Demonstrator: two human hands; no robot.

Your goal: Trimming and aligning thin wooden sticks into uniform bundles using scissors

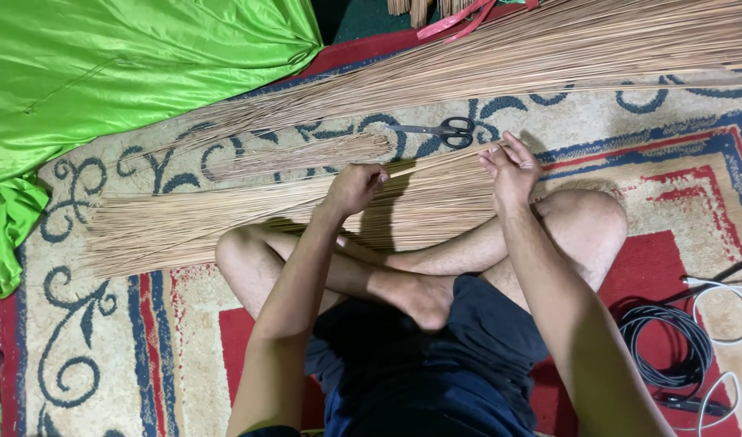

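Observation:
I sit cross-legged on a patterned carpet. A bundle of thin tan broom sticks lies across the floor in front of my legs. My left hand is closed around a few sticks near the bundle's middle. My right hand pinches the same sticks at their thick ends, fingers partly spread. A smaller tuft of sticks lies just beyond. Black-handled scissors rest on the carpet past my hands.
A large pile of long sticks runs diagonally across the top. Shiny green cloth covers the upper left. Coiled black cable and white cable lie at the right. Pink ribbon sits at the top edge.

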